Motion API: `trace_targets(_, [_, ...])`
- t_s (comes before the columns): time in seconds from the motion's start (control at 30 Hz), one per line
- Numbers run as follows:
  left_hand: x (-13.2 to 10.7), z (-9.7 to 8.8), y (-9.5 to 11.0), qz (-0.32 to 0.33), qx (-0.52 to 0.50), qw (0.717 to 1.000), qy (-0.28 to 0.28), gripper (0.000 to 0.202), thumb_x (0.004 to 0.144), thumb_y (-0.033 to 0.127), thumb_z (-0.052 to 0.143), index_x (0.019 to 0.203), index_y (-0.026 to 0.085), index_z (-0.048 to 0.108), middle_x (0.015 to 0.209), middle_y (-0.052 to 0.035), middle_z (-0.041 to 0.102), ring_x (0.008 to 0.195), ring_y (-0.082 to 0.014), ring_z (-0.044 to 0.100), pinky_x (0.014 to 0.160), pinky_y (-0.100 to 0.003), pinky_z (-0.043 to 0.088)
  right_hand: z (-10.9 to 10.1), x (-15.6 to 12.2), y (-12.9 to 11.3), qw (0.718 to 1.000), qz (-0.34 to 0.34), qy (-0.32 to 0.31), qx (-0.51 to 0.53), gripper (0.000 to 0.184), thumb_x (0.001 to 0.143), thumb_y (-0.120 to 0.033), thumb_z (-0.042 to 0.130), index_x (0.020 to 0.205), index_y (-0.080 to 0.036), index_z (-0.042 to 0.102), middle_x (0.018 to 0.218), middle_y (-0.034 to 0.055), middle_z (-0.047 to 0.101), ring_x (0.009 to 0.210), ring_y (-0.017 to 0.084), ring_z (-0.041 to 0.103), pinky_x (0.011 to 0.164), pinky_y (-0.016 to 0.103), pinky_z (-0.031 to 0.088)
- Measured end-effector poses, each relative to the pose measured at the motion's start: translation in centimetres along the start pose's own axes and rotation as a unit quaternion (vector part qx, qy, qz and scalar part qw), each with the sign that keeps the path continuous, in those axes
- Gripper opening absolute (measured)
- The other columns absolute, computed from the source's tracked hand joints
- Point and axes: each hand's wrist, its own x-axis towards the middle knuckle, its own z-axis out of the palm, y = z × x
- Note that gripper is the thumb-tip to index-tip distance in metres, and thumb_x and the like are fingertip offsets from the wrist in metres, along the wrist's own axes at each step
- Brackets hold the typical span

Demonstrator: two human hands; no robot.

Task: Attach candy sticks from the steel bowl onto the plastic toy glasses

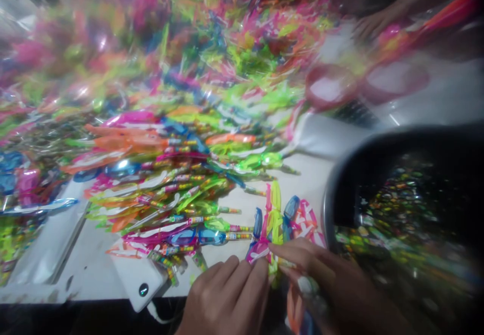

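Observation:
At the table's front edge, my left hand (227, 294) is closed, knuckles up, its fingertips curled at a bundle of bright plastic pieces. My right hand (317, 279) reaches in from the right, thumb and fingers drawn together on the same bundle. Between the hands show a yellow plastic piece (276, 221) and a pink plastic piece (259, 250), both upright against the table edge. Beside them are a blue piece (291, 207) and a pink-and-white patterned piece (305, 219). An orange piece (295, 307) hangs below my right hand. My fingertips partly cover the bundle.
Left of my hands lie many plastic pieces with bead-filled tubes (196, 178). A white power bank (138, 279) with a cable rests at the front edge. A dark tub (330, 209) of small colourful bits stands right. Another person's hand (372, 24) is at the far right.

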Motion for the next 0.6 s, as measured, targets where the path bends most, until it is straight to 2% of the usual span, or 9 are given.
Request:
trace_targets(0.07, [-0.2, 0.1, -0.1, 0.001, 0.006, 1.0, -0.001, 0.019, 0.096, 0.009, 0.054, 0.111, 0.005, 0.066, 0.067, -0.0028, 0.064, 0.056, -0.0157, 0.057, 0.047, -0.029, 0.04, 0.0, 0.2, 0.0, 1.0, -0.004, 0.0, 0.002, 0.045, 0.09, -0.007, 0.053, 0.13, -0.025, 0.063, 0.118, 0.0082, 0.078, 0.104, 0.021, 0.078, 0.087, 0.028, 0.065])
trace_targets(0.13, [-0.3, -0.1, -0.2, -0.002, 0.005, 1.0, -0.025, 0.021, 0.098, 0.011, 0.053, 0.114, 0.006, 0.065, 0.07, -0.0039, 0.066, 0.059, -0.0168, 0.059, 0.048, -0.03, 0.042, 0.1, 0.3, -0.1, 1.0, -0.006, 0.02, 0.002, 0.044, 0.09, -0.01, 0.056, 0.13, -0.027, 0.064, 0.116, 0.0079, 0.079, 0.103, 0.023, 0.078, 0.087, 0.031, 0.066])
trace_targets(0.33, [-0.2, -1.0, -0.2, -0.002, -0.003, 0.998, -0.062, 0.025, 0.098, 0.009, 0.053, 0.119, 0.004, 0.064, 0.076, -0.0052, 0.068, 0.063, -0.0193, 0.064, 0.049, -0.031, 0.048, 0.2, 0.3, -0.3, 0.999, -0.014, 0.045, -0.013, 0.046, 0.088, -0.006, 0.057, 0.129, -0.027, 0.063, 0.116, 0.0069, 0.078, 0.107, 0.023, 0.077, 0.091, 0.031, 0.065])
trace_targets(0.5, [0.0, -0.9, -0.2, -0.001, 0.0, 0.999, -0.042, 0.025, 0.095, 0.007, 0.053, 0.117, 0.004, 0.065, 0.077, -0.006, 0.069, 0.063, -0.0199, 0.064, 0.049, -0.031, 0.049, 0.2, 0.3, -0.2, 0.999, -0.023, 0.046, -0.015, 0.048, 0.087, -0.006, 0.056, 0.13, -0.027, 0.06, 0.116, 0.0053, 0.079, 0.105, 0.021, 0.078, 0.089, 0.028, 0.065])
trace_targets(0.6, [0.0, -0.7, -0.3, 0.002, 0.001, 0.999, -0.043, 0.024, 0.095, 0.008, 0.053, 0.115, 0.005, 0.065, 0.076, -0.006, 0.069, 0.062, -0.0198, 0.065, 0.049, -0.031, 0.05, 0.3, 0.3, -0.1, 0.998, -0.036, 0.047, -0.023, 0.049, 0.087, -0.007, 0.057, 0.132, -0.026, 0.059, 0.118, 0.0065, 0.079, 0.109, 0.022, 0.077, 0.093, 0.032, 0.065])
